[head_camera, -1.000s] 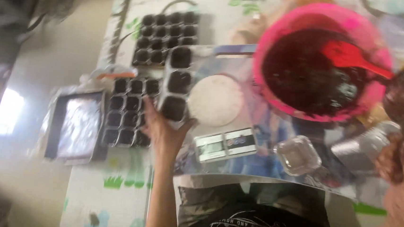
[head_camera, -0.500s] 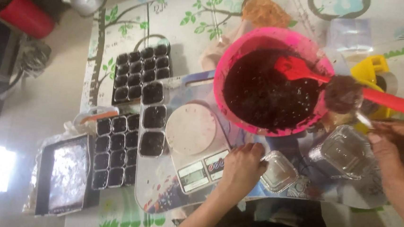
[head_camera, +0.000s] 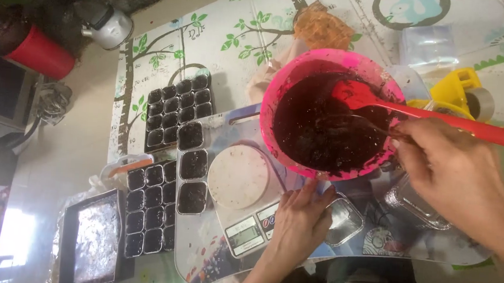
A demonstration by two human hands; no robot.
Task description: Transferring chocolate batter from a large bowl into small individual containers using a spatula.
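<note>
Right hand [head_camera: 456, 173], right of frame: grip closed on red spatula [head_camera: 431, 112] in pink bowl [head_camera: 285, 90], upper centre. Left hand [head_camera: 303, 219], lower centre: fingers open, touching bowl's underside beside scale [head_camera: 243, 188].

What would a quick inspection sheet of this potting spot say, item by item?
Surface: clear plastic lap tray on a tree-printed play mat.
Job's things: round pink bowl of dark soil, red spatula, filled three-cell strip.
Clutter: black seedling trays, white kitchen scale, foil cups, yellow tape dispenser.
Hands: left hand under the bowl's rim; right hand at the bowl's edge beside the spatula handle.
Cables: nothing seen.
Surroundings: red cylinder, silver kettle.
</note>
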